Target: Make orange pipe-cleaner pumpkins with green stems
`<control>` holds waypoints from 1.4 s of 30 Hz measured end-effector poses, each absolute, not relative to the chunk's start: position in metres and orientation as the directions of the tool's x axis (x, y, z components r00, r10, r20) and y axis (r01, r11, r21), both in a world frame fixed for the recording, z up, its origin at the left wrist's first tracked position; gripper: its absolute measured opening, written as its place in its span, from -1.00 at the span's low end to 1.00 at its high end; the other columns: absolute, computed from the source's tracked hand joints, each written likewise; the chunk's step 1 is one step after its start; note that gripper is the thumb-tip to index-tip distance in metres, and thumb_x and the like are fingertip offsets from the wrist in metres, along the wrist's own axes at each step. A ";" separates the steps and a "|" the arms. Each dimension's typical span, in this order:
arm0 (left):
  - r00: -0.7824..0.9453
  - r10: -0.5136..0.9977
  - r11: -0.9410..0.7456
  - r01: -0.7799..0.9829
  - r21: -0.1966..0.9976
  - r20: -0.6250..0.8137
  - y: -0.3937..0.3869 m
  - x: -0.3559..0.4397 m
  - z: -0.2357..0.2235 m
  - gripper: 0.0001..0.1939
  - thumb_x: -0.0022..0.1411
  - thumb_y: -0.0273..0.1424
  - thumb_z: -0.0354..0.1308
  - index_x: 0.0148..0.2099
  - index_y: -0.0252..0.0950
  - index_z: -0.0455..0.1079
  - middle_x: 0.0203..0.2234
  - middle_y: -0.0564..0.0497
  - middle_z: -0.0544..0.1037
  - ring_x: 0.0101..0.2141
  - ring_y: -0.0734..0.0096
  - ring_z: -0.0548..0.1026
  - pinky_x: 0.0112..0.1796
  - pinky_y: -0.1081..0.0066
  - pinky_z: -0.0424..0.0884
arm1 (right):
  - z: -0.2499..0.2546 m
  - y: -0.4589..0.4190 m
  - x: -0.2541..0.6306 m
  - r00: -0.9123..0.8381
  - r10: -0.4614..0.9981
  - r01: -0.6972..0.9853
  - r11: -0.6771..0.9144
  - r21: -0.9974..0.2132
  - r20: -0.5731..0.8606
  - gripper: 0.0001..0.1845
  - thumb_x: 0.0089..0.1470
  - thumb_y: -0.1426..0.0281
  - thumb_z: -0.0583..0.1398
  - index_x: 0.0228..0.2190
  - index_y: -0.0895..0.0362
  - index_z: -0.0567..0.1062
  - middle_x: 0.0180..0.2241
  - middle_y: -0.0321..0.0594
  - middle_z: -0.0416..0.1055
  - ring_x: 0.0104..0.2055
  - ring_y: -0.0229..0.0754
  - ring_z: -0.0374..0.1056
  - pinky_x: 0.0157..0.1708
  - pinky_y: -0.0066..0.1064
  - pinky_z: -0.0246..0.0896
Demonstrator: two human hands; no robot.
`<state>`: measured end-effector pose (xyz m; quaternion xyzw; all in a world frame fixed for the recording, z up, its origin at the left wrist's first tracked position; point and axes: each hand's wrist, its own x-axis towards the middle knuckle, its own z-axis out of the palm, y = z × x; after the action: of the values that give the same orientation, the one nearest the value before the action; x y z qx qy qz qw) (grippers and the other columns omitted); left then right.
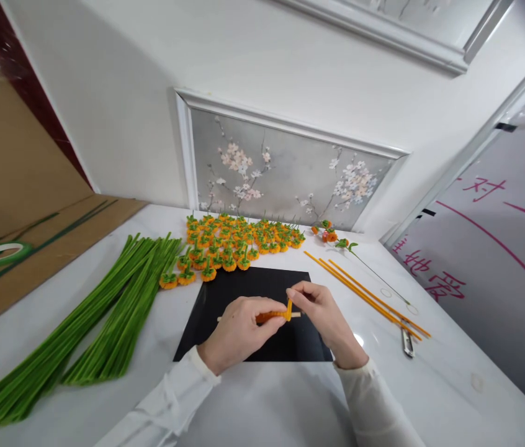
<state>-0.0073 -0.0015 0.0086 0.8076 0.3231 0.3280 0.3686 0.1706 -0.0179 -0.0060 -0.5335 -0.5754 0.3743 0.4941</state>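
Orange fuzzy strip (289,309) sits btwn your hands, over the black mat (223,287), wound round a thin stick (296,315) w/ its free end bent up. Your L hand (240,326) comes in from the near left, back up, fingers curled & pointing right, clamped on the wound part & the stick. Your R hand (325,310) reaches in from the near right, wrist bent, thumb & forefinger tips together on the strip's upright end. Both forearms angle inward, hands just apart. Green fuzzy stems (125,310) lie on the left of the white table (253,403); small orange flowers (225,239) w/ green tops sit beyond the mat. To the right: loose orange strips (360,288), near ends touching the metal clippers (408,344), plus a flower spray (330,236) at the far side.
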 end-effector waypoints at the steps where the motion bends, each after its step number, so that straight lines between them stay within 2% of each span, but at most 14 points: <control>1: 0.572 0.766 -0.511 0.266 0.817 0.293 -0.002 -0.007 0.009 -0.77 0.17 -0.34 0.08 -0.27 -0.27 0.56 -0.41 -0.02 0.60 -0.39 0.36 0.49 -0.33 0.47 0.38 | -0.006 -0.018 0.171 0.057 0.987 0.231 0.135 -0.963 0.152 -0.64 0.03 0.14 0.19 -0.59 0.16 0.37 -0.63 -0.39 0.14 -0.55 -0.33 0.02 -0.55 -0.47 -0.08; 5: 0.524 0.801 -0.433 0.174 0.885 0.289 0.001 -0.008 0.006 -0.76 0.20 -0.35 0.08 -0.17 -0.29 0.52 -0.27 -0.03 0.60 -0.27 0.32 0.52 -0.24 0.44 0.42 | -0.006 -0.018 0.169 0.010 0.995 0.185 0.092 -0.978 0.096 -0.57 0.06 0.10 0.14 -0.64 0.14 0.26 -0.68 -0.44 0.02 -0.60 -0.35 -0.07 -0.59 -0.47 -0.19; 9: 0.429 0.865 -0.338 0.113 0.934 0.261 0.006 -0.008 0.002 -0.64 0.21 -0.34 0.09 0.05 -0.27 0.41 -0.16 -0.03 0.58 -0.19 0.31 0.52 -0.13 0.37 0.43 | -0.005 -0.020 0.167 -0.062 0.993 0.199 0.111 -0.974 0.100 -0.54 0.11 0.09 0.09 -0.64 0.13 0.23 -0.68 -0.43 0.03 -0.60 -0.35 -0.06 -0.60 -0.48 -0.18; 14: 0.386 0.878 -0.356 0.133 0.925 0.283 0.011 -0.010 0.003 -0.70 0.21 -0.34 0.08 -0.05 -0.28 0.48 -0.14 -0.03 0.58 -0.14 0.26 0.50 -0.10 0.34 0.41 | 0.000 -0.026 0.164 -0.198 0.970 0.252 0.190 -0.949 0.142 -0.62 0.18 0.13 0.04 -0.49 0.15 0.36 -0.65 -0.41 0.13 -0.59 -0.34 0.03 -0.58 -0.49 -0.08; 18: 0.384 0.881 -0.356 0.155 0.922 0.276 0.013 -0.011 0.003 -0.70 0.22 -0.34 0.08 -0.05 -0.30 0.49 -0.21 -0.02 0.60 -0.22 0.29 0.51 -0.19 0.38 0.42 | 0.003 -0.029 0.163 -0.265 0.943 0.221 0.262 -0.939 0.200 -0.70 0.20 0.20 0.03 -0.37 0.15 0.40 -0.46 -0.29 0.32 -0.53 -0.33 0.18 -0.50 -0.46 0.10; 21: 0.397 0.879 -0.343 0.148 0.927 0.262 0.013 -0.011 0.003 -0.71 0.23 -0.35 0.07 -0.05 -0.30 0.48 -0.21 -0.02 0.59 -0.21 0.31 0.50 -0.19 0.40 0.41 | 0.003 -0.030 0.162 -0.241 0.935 0.335 0.331 -0.882 0.260 -0.76 0.20 0.28 0.05 -0.38 0.14 0.42 -0.48 -0.30 0.32 -0.51 -0.32 0.21 -0.48 -0.46 0.11; 24: 0.433 0.862 -0.353 0.142 0.925 0.263 0.012 -0.011 0.003 -0.71 0.24 -0.37 0.06 -0.03 -0.30 0.47 -0.22 -0.03 0.57 -0.20 0.31 0.49 -0.17 0.39 0.40 | 0.002 -0.030 0.161 -0.183 0.903 0.486 0.427 -0.763 0.389 -0.81 0.17 0.35 0.09 -0.44 0.12 0.43 -0.52 -0.32 0.31 -0.50 -0.30 0.21 -0.47 -0.46 0.12; 26: 0.469 0.837 -0.388 0.146 0.910 0.281 0.011 -0.011 0.004 -0.70 0.25 -0.37 0.04 -0.02 -0.28 0.46 -0.25 -0.03 0.56 -0.22 0.32 0.49 -0.18 0.39 0.40 | 0.000 -0.029 0.160 -0.148 0.869 0.545 0.470 -0.694 0.472 -0.86 0.13 0.36 0.14 -0.45 0.11 0.41 -0.51 -0.32 0.33 -0.48 -0.29 0.23 -0.43 -0.45 0.15; 29: 0.498 0.812 -0.437 0.171 0.883 0.305 0.010 -0.012 0.004 -0.70 0.27 -0.38 0.00 -0.01 -0.26 0.45 -0.28 -0.03 0.55 -0.26 0.34 0.48 -0.23 0.41 0.40 | -0.003 -0.029 0.159 -0.075 0.836 0.580 0.480 -0.658 0.544 -0.92 0.07 0.36 0.20 -0.38 0.09 0.39 -0.49 -0.32 0.33 -0.47 -0.27 0.24 -0.41 -0.43 0.20; 32: 0.485 0.814 -0.465 0.214 0.859 0.320 0.009 -0.012 0.003 -0.70 0.27 -0.39 0.00 -0.01 -0.25 0.45 -0.28 -0.03 0.54 -0.27 0.35 0.48 -0.25 0.42 0.41 | -0.002 -0.030 0.159 -0.081 0.819 0.573 0.504 -0.646 0.568 -0.90 0.11 0.38 0.16 -0.27 0.07 0.42 -0.44 -0.29 0.33 -0.44 -0.27 0.27 -0.40 -0.42 0.24; 34: 0.475 0.811 -0.494 0.246 0.834 0.340 0.008 -0.012 0.002 -0.71 0.27 -0.41 0.01 -0.02 -0.24 0.45 -0.27 -0.03 0.54 -0.27 0.35 0.48 -0.26 0.42 0.40 | 0.000 -0.031 0.159 -0.108 0.814 0.566 0.523 -0.637 0.571 -0.89 0.14 0.39 0.13 -0.29 0.07 0.45 -0.41 -0.25 0.34 -0.43 -0.26 0.28 -0.40 -0.41 0.25; 38: 0.488 0.783 -0.575 0.331 0.748 0.386 0.005 -0.011 0.004 -0.74 0.26 -0.47 0.00 -0.08 -0.22 0.46 -0.25 -0.01 0.54 -0.25 0.36 0.48 -0.23 0.43 0.38 | 0.002 -0.033 0.156 -0.084 0.818 0.548 0.515 -0.659 0.569 -0.89 0.13 0.41 0.13 -0.37 0.09 0.46 -0.42 -0.23 0.32 -0.44 -0.27 0.26 -0.44 -0.42 0.24; 42: 0.511 0.748 -0.643 0.397 0.655 0.424 0.002 -0.010 0.006 -0.75 0.28 -0.47 -0.02 -0.14 -0.20 0.47 -0.29 0.02 0.54 -0.26 0.37 0.47 -0.24 0.43 0.35 | 0.003 -0.032 0.155 -0.024 0.849 0.509 0.464 -0.725 0.527 -0.92 0.10 0.40 0.15 -0.37 0.09 0.46 -0.43 -0.26 0.28 -0.42 -0.26 0.22 -0.44 -0.42 0.19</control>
<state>-0.0098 0.0019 0.0064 0.8335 0.3432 0.3560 0.2463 0.1553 -0.0317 0.0028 -0.4887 -0.6949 0.1704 0.4993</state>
